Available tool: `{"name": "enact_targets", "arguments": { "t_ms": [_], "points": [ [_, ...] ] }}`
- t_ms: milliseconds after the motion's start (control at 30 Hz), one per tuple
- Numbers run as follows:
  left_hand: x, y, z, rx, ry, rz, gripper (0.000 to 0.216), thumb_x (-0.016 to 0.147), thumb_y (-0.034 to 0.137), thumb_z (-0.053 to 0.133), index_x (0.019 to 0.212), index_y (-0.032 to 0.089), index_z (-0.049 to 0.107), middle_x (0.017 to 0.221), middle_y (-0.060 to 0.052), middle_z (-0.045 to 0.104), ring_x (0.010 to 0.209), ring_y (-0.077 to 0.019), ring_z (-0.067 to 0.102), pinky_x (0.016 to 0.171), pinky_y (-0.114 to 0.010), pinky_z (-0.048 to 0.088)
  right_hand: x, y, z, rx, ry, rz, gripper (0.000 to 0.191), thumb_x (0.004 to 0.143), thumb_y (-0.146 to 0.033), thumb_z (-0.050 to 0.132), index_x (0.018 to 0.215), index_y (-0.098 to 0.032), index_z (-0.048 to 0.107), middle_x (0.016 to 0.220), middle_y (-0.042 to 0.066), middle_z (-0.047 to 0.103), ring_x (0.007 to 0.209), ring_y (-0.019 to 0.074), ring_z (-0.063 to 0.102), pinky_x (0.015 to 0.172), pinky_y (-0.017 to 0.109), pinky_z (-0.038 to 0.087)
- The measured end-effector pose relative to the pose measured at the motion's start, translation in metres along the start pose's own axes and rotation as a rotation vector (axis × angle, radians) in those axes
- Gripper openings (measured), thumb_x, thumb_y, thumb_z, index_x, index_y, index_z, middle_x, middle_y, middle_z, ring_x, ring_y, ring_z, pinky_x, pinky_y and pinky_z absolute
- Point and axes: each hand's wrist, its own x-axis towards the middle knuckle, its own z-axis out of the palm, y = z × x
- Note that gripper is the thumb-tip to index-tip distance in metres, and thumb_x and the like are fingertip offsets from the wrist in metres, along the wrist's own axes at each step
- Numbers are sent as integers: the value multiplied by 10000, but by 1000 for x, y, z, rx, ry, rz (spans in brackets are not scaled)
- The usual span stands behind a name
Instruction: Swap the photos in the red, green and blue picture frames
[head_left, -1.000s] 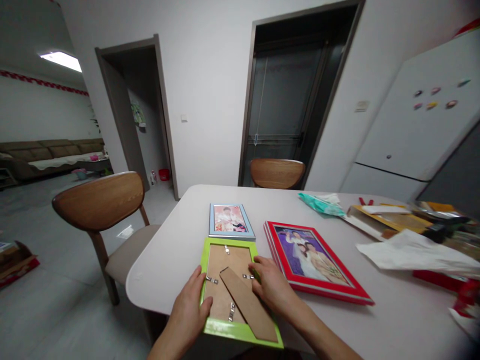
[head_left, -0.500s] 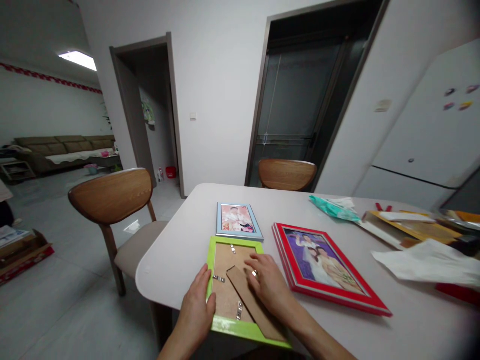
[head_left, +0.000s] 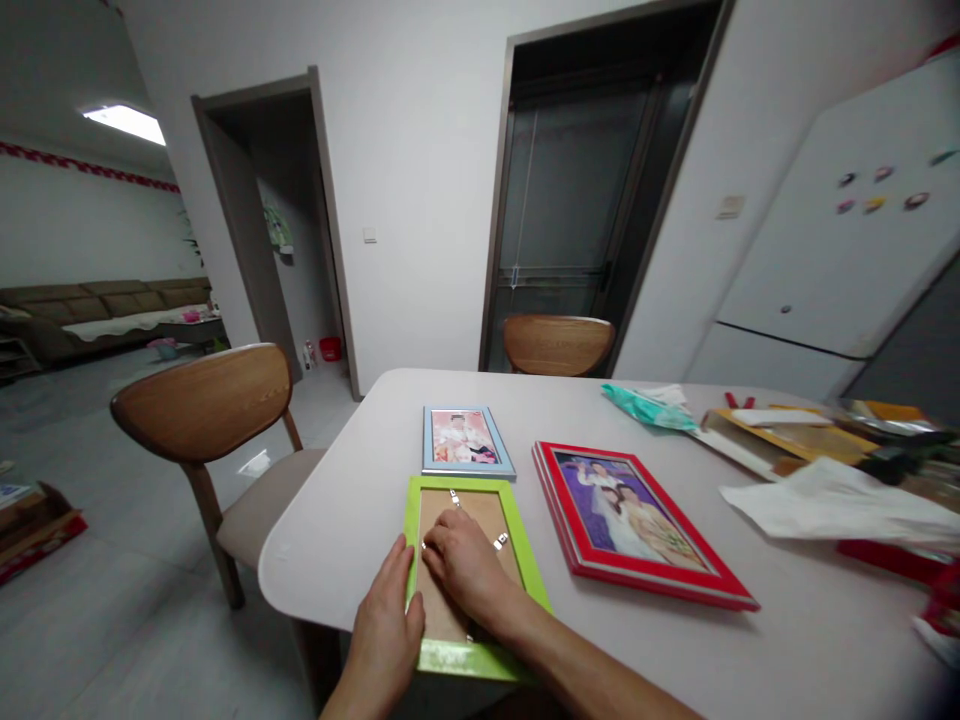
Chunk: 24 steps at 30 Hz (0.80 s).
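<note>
A green picture frame (head_left: 469,660) lies face down at the table's near edge, its brown backing board (head_left: 442,620) upward. My left hand (head_left: 382,615) holds the frame's left side, thumb near the inner rim. Over the backing, my right hand (head_left: 469,570) is closed, its bunched fingertips at the left metal clip, which they mostly cover. One metal clip (head_left: 454,498) shows at the top and another clip (head_left: 501,542) at the right. My right hand and forearm hide the brown stand. Beyond the green frame lies a light-blue picture frame (head_left: 427,440), photo side up.
Stacked red picture frames (head_left: 559,515) lie to the right on the white table (head_left: 637,660). Farther right are a green-and-white wrapper (head_left: 649,407), yellow packaging (head_left: 795,435) and white paper (head_left: 832,505). Wooden chairs stand at the left (head_left: 206,405) and far side (head_left: 559,345).
My right hand has moved left from the frame's brown stand to the left clip, its fingers now bunched. My left hand stays on the frame's left side. The view has turned slightly right.
</note>
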Motion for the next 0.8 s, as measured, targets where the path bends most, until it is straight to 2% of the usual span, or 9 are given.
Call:
{"name": "enact_targets", "arguments": {
  "t_ms": [133, 300, 500, 667, 800],
  "points": [
    [1, 3, -2, -24, -9, -36, 461, 683, 82, 376, 1137, 103, 459, 1233, -130, 447, 1129, -184, 414, 955, -354, 340, 12, 23, -4, -35, 45, 106, 220, 802, -215, 397, 804, -151, 607, 831, 68, 554, 825, 157, 466, 753, 240, 315],
    [2, 6, -4, -48, -35, -63, 469, 672, 83, 382, 1133, 76, 465, 1243, -139, 430, 1133, -198, 409, 960, -350, 332, 27, 45, 1, -97, 57, 202, 248, 797, -226, 391, 814, -153, 628, 845, 92, 541, 828, 188, 452, 726, 277, 309],
    [3, 10, -7, -21, -54, -64, 464, 672, 88, 375, 1122, 34, 471, 1234, -166, 432, 1128, -206, 416, 957, -345, 335, 28, 48, 5, -117, 60, 193, 263, 807, -257, 378, 876, -205, 626, 864, 70, 534, 823, 180, 441, 696, 270, 304],
    [3, 10, -6, -5, -37, -72, 470, 666, 81, 385, 1127, 100, 476, 1239, -122, 441, 1125, -188, 420, 952, -334, 345, 25, 47, 1, -114, 46, 168, 273, 813, -273, 377, 819, -214, 643, 847, 63, 535, 811, 173, 442, 690, 266, 306],
    [3, 9, -6, -35, -25, -66, 468, 661, 78, 388, 1119, 95, 485, 1233, -122, 447, 1117, -194, 429, 951, -333, 347, 27, 43, -1, -89, 35, 148, 264, 816, -283, 382, 902, -267, 631, 853, 51, 540, 812, 171, 451, 682, 267, 315]
  ]
}}
